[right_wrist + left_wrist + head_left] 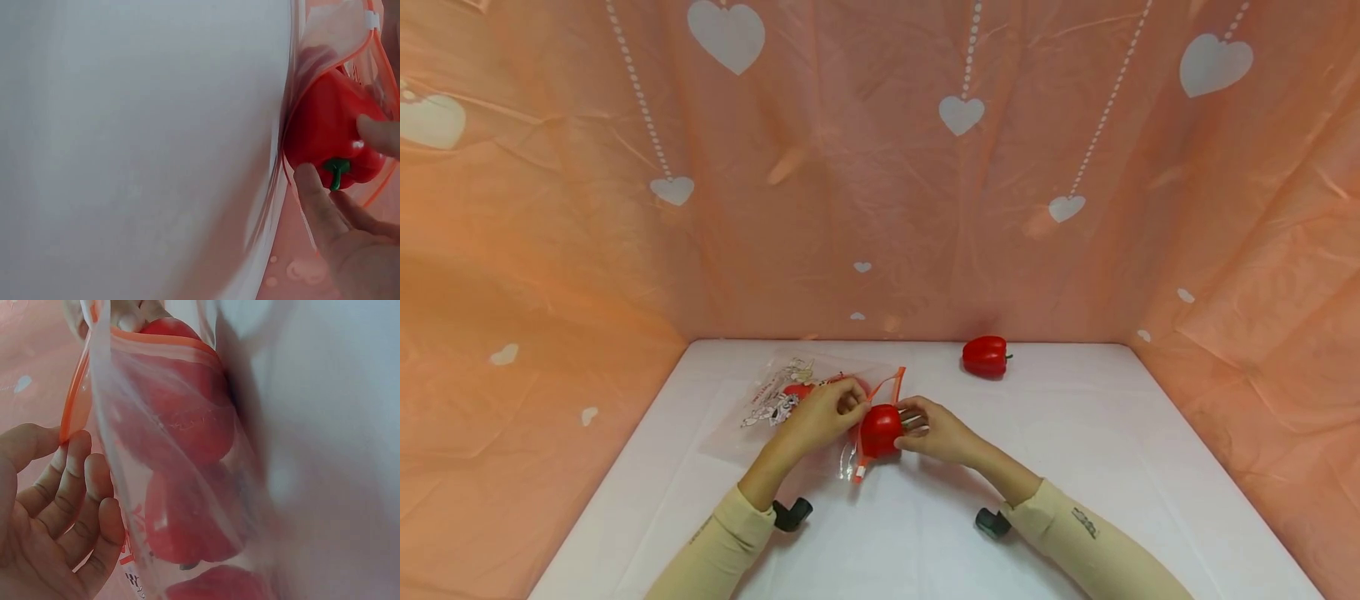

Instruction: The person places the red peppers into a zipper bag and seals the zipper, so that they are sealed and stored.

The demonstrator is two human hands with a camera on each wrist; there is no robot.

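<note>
A clear zip bag [726, 437] with printed cartoon figures lies on the white table, its orange-edged mouth facing right. My left hand [826, 412] pinches the orange rim [74, 403] between thumb and index finger, holding the mouth apart. A red bell pepper [880, 431] sits partway in that opening, its green stem [337, 170] pointing outward. Around its stem end, my right hand [943, 432] grips it with thumb and fingers. Deeper in the bag, the left wrist view shows another red pepper [194, 519], and part of a further red one [219, 586] below it.
One more red bell pepper [985, 357] lies on the table [1075, 433] near its back edge, right of the bag. Dark wrist-mounted pieces [792, 515] show under both forearms. A peach curtain [880, 208] with white hearts encloses the back and sides.
</note>
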